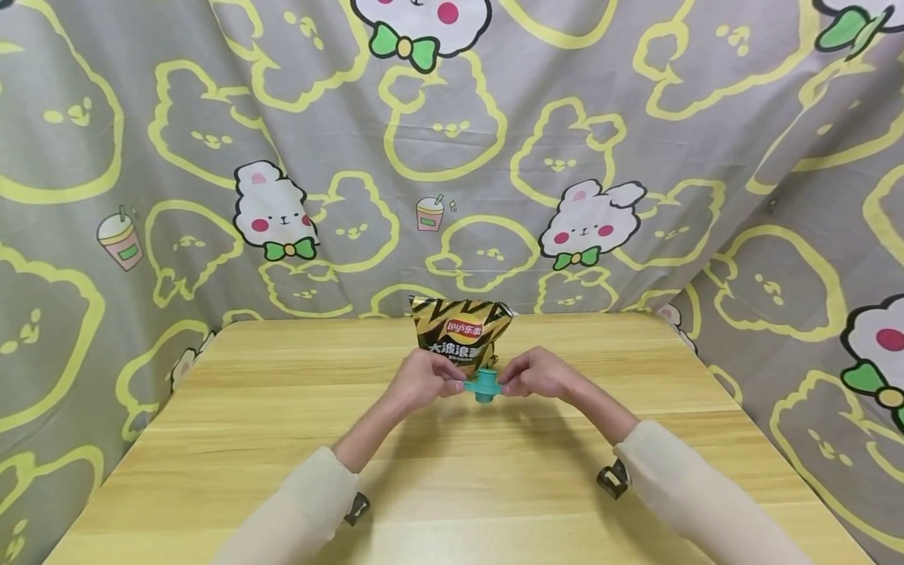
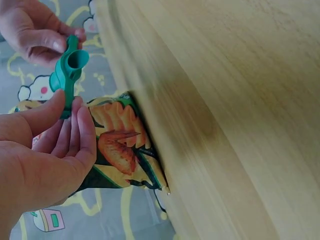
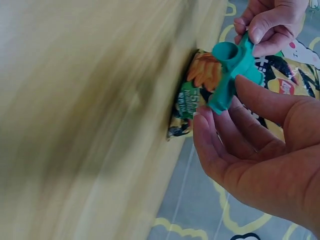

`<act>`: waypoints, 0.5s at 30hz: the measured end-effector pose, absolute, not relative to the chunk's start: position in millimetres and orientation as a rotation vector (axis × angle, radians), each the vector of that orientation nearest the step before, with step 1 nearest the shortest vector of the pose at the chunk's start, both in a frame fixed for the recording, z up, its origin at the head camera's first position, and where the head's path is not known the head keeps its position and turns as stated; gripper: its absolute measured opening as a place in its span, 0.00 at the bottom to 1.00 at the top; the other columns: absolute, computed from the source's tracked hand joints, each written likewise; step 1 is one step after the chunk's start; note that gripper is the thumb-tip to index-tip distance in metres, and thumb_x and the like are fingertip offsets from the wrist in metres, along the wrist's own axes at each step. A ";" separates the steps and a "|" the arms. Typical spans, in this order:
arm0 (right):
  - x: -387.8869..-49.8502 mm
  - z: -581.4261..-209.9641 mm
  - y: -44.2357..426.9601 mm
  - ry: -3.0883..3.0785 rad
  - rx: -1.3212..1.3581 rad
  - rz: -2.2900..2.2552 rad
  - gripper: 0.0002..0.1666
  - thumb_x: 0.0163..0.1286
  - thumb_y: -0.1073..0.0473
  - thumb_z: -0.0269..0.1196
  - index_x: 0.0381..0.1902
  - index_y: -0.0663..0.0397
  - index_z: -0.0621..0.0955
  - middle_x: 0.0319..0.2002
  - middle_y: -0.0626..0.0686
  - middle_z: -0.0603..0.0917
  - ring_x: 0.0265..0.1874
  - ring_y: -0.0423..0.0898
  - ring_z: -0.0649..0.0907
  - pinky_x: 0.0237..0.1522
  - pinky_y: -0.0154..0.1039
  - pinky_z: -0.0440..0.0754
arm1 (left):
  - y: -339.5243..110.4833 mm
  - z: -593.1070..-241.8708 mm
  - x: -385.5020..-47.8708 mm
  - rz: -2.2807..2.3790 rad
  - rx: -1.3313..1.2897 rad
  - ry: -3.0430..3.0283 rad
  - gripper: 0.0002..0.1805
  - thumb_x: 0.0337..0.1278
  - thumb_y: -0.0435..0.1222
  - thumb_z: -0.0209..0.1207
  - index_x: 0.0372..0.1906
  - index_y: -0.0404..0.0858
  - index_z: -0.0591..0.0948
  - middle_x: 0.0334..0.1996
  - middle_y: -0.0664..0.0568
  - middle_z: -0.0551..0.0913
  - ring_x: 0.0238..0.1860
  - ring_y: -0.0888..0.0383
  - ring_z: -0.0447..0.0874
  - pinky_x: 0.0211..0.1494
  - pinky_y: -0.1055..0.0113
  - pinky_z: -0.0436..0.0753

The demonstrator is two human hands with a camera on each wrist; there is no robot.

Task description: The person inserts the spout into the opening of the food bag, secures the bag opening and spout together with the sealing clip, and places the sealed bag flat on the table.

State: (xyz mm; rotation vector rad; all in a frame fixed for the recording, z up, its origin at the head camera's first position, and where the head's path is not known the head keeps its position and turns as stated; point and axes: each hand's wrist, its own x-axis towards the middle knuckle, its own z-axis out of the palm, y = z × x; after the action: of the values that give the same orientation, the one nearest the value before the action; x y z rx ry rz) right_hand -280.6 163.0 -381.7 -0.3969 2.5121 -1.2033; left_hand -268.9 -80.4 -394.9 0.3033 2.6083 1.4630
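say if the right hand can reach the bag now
Probably yes: the bag stands just beyond the right hand, though that hand pinches the green piece and would likely have to release it.

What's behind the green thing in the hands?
From the head view, a chip bag, then the patterned curtain. There, the green thing and left hand cover part of the bag's lower front.

Head view bright; wrist views dimmer, hazier.
Soft-edged shadows on worktop [image 1: 487, 471], nearer than the fingers [image 3: 205, 142]; faint pale sheen there too.

plain cream slvs [image 1: 300, 502], blk wrist pcs [image 1: 609, 481]
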 end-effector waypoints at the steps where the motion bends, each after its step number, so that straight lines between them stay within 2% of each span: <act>1: -281.1 -379.5 161.7 2.522 -0.402 -1.190 0.12 0.62 0.64 0.70 0.43 0.64 0.88 0.35 0.53 0.89 0.33 0.43 0.82 0.40 0.39 0.81 | -80.3 -394.1 -268.7 1.463 0.299 2.610 0.05 0.51 0.31 0.73 0.34 0.40 0.90 0.28 0.53 0.88 0.31 0.58 0.84 0.37 0.67 0.81; 7: -281.7 -370.6 150.1 2.542 -0.438 -1.130 0.21 0.61 0.61 0.72 0.52 0.63 0.86 0.42 0.55 0.89 0.41 0.46 0.85 0.51 0.45 0.83 | -79.7 -392.9 -267.1 1.444 0.337 2.651 0.04 0.51 0.31 0.74 0.33 0.40 0.90 0.27 0.53 0.88 0.31 0.58 0.83 0.35 0.67 0.79; 15: -281.2 -364.4 137.1 2.575 -0.482 -1.100 0.20 0.60 0.59 0.73 0.49 0.61 0.86 0.38 0.53 0.89 0.39 0.46 0.84 0.51 0.45 0.81 | -79.0 -391.6 -266.5 1.446 0.369 2.696 0.03 0.51 0.31 0.74 0.31 0.40 0.90 0.25 0.54 0.87 0.30 0.59 0.82 0.33 0.67 0.78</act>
State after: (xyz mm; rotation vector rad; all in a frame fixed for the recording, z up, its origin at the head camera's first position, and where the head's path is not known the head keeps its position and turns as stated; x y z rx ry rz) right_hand -281.2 137.1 -364.4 -0.4815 2.5749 -1.1000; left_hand -266.5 -79.0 -391.6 0.3694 2.6960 1.4458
